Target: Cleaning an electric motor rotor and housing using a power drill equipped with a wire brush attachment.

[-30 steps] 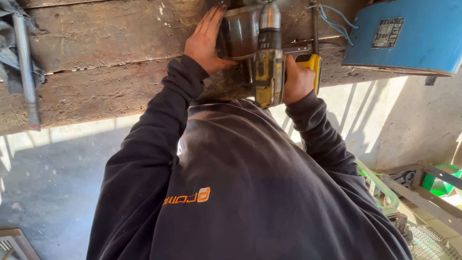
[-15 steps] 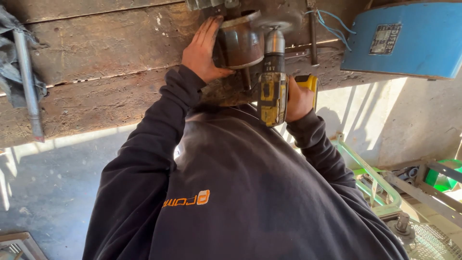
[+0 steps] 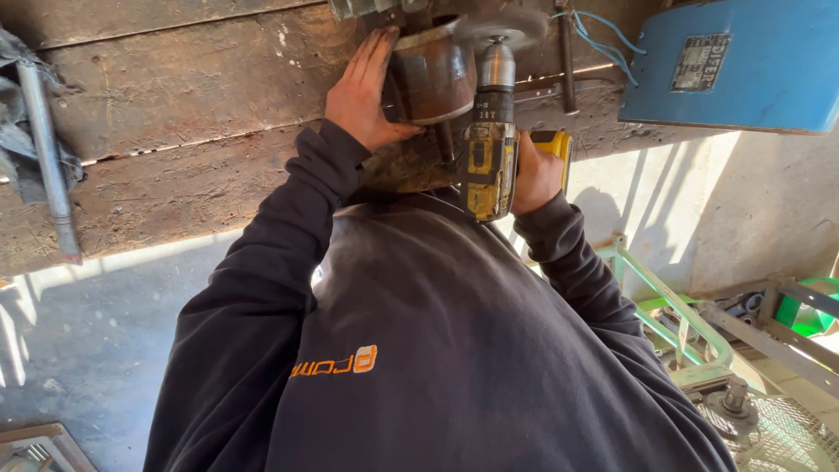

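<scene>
The worn wooden workbench (image 3: 175,96) fills the top of the view and serves as the landmark: everything in hand lies on its near edge, where the person leans over it in a dark sweatshirt. At the bench's right end sits a blue metal box (image 3: 743,61), well apart from the work. Near the middle of the bench's edge rests a rusty round metal part (image 3: 433,74), and the left hand (image 3: 363,87) lies flat and open against its side, fingers stretched along it, seemingly to steady it against the tool's push. Just beside the part, the right hand (image 3: 535,175) is wrapped around the grip of a yellow and black cordless drill (image 3: 489,157), whose wire wheel (image 3: 502,28) touches the part's rim. A grey pipe (image 3: 48,149) hangs at the bench's left end.
</scene>
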